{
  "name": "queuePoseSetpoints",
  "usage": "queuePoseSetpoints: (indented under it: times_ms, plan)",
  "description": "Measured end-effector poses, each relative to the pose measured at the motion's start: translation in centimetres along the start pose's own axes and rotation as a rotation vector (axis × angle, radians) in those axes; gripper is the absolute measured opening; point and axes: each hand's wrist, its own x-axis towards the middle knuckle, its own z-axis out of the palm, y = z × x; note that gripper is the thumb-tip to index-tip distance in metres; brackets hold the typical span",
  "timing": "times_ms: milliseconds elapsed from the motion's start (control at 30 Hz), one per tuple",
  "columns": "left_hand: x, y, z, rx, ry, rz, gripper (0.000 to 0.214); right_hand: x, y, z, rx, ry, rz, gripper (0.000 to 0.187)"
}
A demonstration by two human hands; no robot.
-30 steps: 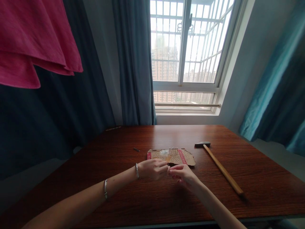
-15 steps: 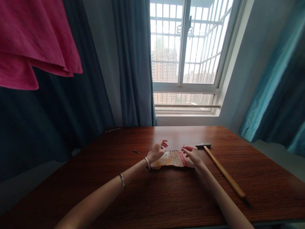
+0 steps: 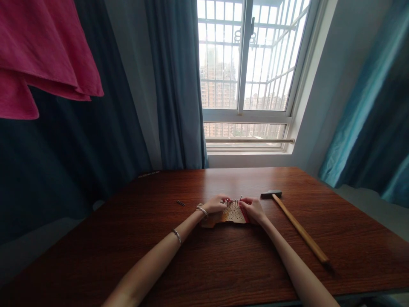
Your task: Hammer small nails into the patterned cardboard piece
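Observation:
A patterned block (image 3: 234, 214) with dark dots, a pink band and a torn-looking front edge lies on the table. Several nails (image 3: 234, 202) stand upright in a row along it. At the right end of the row, my right hand (image 3: 253, 208) pinches a nail (image 3: 240, 198) upright just over the block. My left hand (image 3: 216, 204) rests over the block's left part with its fingers curled together by the leftmost nails; what they hold, if anything, is hidden.
A hammer (image 3: 297, 228) with a long wooden handle lies to the right of the block. Loose nails (image 3: 181, 203) lie to its left. The brown table (image 3: 179, 264) reaches back to the window wall, with curtains (image 3: 177, 106) at either side.
My right hand has brought its nail left and down to the block beside the row. My left hand has moved right and down, and its fingers have curled in by the standing nails.

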Motion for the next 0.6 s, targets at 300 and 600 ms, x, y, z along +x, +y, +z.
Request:
queuePoseSetpoints:
  times_ms: [300,600]
  plan:
    - [-0.12,0.82,0.00,0.036,0.016,0.078,0.057,-0.26,-0.33,-0.10,-0.025,-0.032,-0.040,0.032]
    - [-0.01,0.23,-0.04,-0.039,-0.009,0.030,0.054,-0.29,-0.06,-0.10,-0.033,-0.029,-0.084,0.030]
